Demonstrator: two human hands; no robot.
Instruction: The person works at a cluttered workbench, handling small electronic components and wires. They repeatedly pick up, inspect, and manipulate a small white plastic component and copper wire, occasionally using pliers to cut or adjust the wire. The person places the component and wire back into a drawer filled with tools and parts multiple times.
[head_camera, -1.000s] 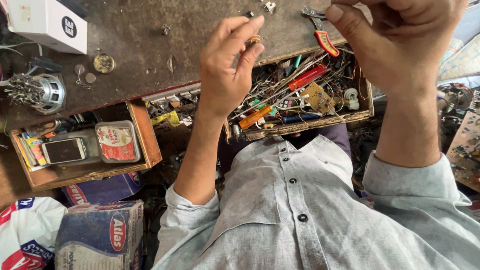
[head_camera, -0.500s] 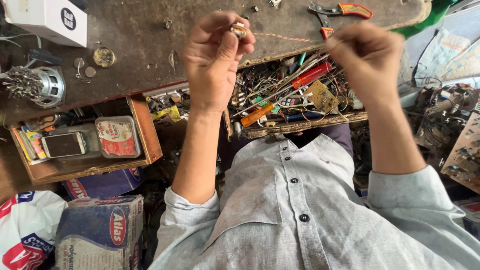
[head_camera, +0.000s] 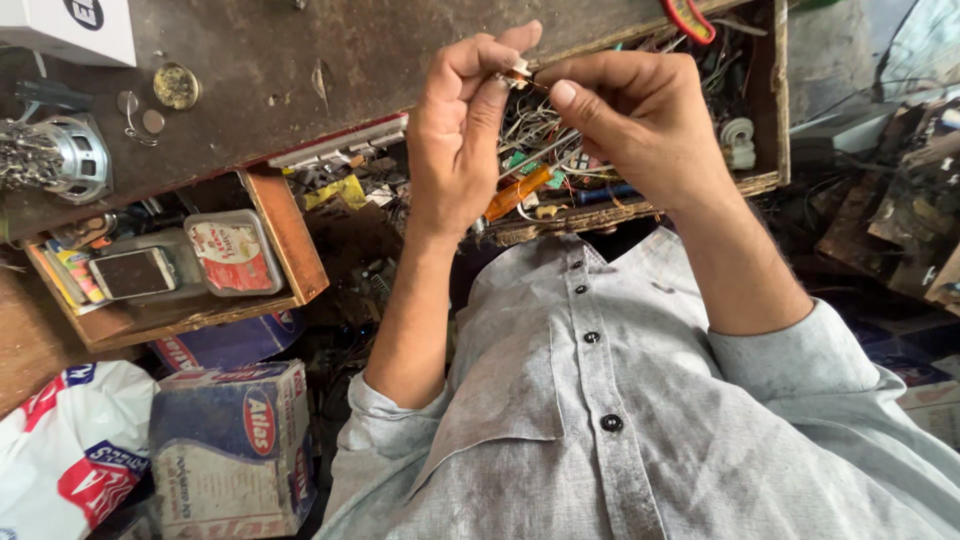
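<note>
Both hands meet over bench (head_camera: 300, 60) front edge: left hand (head_camera: 455, 150) & right hand (head_camera: 640, 130) pinch a small part (head_camera: 518, 72) betw. them. Under them, open drawer (head_camera: 770, 120) w/ wires. Second drawer (head_camera: 290, 240) at left holds phone (head_camera: 132, 273) beside tin (head_camera: 232, 252). On bench near left edge: speaker (head_camera: 60, 155), coins (head_camera: 150, 120). Carton (head_camera: 235, 450) below left drawer

Tiny part in your fingertips
You pinch a small pale component (head_camera: 518, 72), orange-tipped, between both hands above the open drawer; it's too small to make out further.
</note>
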